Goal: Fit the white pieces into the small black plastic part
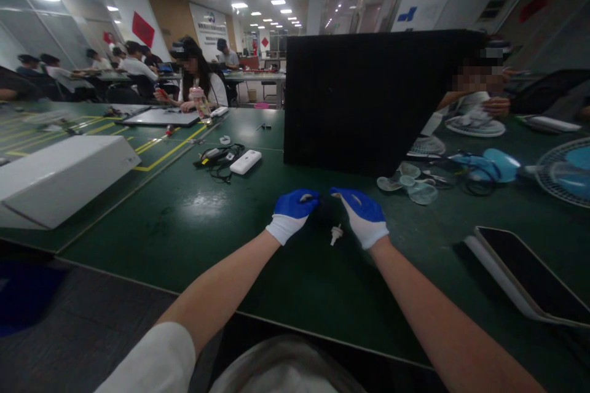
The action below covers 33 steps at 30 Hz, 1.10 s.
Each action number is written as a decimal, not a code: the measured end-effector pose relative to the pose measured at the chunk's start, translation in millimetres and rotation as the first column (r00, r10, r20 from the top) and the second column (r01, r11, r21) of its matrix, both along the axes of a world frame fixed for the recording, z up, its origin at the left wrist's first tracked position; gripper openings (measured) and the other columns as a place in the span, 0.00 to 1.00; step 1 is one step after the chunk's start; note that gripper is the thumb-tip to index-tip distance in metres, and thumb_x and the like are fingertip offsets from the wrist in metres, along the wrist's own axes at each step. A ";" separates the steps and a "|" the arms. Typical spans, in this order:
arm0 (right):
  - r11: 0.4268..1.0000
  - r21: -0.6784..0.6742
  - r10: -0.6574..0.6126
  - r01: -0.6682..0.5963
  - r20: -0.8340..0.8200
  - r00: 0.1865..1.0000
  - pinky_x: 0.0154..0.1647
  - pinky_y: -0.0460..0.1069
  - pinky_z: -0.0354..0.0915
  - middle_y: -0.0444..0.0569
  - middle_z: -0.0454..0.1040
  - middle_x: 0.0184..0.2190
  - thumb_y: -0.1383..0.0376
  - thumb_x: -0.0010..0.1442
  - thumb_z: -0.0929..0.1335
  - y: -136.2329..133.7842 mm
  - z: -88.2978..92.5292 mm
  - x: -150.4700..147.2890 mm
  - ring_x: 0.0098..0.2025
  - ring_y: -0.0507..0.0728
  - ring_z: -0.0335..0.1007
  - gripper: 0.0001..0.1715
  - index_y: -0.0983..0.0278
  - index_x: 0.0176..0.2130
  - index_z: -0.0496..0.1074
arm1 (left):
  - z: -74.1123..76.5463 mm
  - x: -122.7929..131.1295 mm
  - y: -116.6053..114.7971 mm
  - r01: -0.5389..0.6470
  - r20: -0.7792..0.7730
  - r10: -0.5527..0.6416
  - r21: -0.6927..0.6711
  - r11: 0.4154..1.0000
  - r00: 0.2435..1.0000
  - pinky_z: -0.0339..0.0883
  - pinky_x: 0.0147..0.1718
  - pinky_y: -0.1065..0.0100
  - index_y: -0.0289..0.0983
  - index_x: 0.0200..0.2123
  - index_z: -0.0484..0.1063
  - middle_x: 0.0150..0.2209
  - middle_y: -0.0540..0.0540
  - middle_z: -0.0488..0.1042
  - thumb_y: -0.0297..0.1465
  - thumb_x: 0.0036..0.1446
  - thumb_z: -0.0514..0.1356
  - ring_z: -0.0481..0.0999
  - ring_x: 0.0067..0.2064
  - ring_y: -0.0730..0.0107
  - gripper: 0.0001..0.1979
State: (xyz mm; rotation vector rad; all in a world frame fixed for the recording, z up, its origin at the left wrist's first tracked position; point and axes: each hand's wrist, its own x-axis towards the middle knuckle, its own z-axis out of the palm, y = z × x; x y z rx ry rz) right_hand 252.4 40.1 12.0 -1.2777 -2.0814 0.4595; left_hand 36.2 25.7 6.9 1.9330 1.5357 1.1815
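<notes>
Both forearms reach forward over the green table [193, 233] and converge: the left forearm [221, 285] slants up to the right, the right forearm [415, 295] up to the left. Two blue-and-white gloves [372, 214] cover the hands. The left hand [295, 204] has its fingers curled inward; the right hand [359, 206] points its fingers and thumb toward the left, the fingertips of the two being apart but near. Whether either grip pinches anything cannot be told, the space between them being dark.

One small white part [336, 234] lies on the table between the wrists, nearer the right, touching neither hand. Beyond the hands stands one black panel [354, 98]. To its left lie one white device [246, 162] and one tangle of black cable [212, 156]; to its right, one translucent bladed piece [407, 180]. One dark-screened device [534, 270] occupies the near right, one white box [64, 178] the far left.
</notes>
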 end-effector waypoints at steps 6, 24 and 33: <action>0.992 -0.125 0.031 -0.030 0.012 0.999 0.62 0.65 0.65 0.55 0.75 0.58 0.49 0.60 0.71 -4.2 6.5 -22.8 0.60 0.66 0.71 0.36 0.60 0.63 0.70 | -3.6 -13.3 7.6 0.180 0.327 -0.155 -0.048 0.982 0.932 0.75 0.55 0.61 0.36 0.48 0.78 0.52 0.43 0.81 0.29 0.63 0.61 0.81 0.51 0.68 0.12; 0.987 0.161 -0.053 -0.004 0.346 0.937 0.61 0.66 0.65 0.55 0.77 0.56 0.57 0.68 0.62 -16.7 31.5 -46.4 0.58 0.68 0.73 0.27 0.58 0.62 0.72 | 1.1 -69.9 17.4 -0.227 -0.094 0.228 0.026 0.974 0.969 0.73 0.55 0.61 0.41 0.47 0.82 0.49 0.44 0.83 0.31 0.65 0.58 0.81 0.51 0.58 0.13; 0.998 -0.019 0.058 -0.057 0.587 0.808 0.51 0.66 0.70 0.61 0.79 0.53 0.48 0.62 0.66 2.1 8.1 -85.7 0.53 0.71 0.76 0.26 0.58 0.51 0.80 | -15.9 -77.8 26.9 -0.142 -0.068 0.140 -0.013 0.990 0.988 0.73 0.56 0.61 0.40 0.48 0.81 0.51 0.46 0.82 0.28 0.63 0.60 0.81 0.53 0.62 0.13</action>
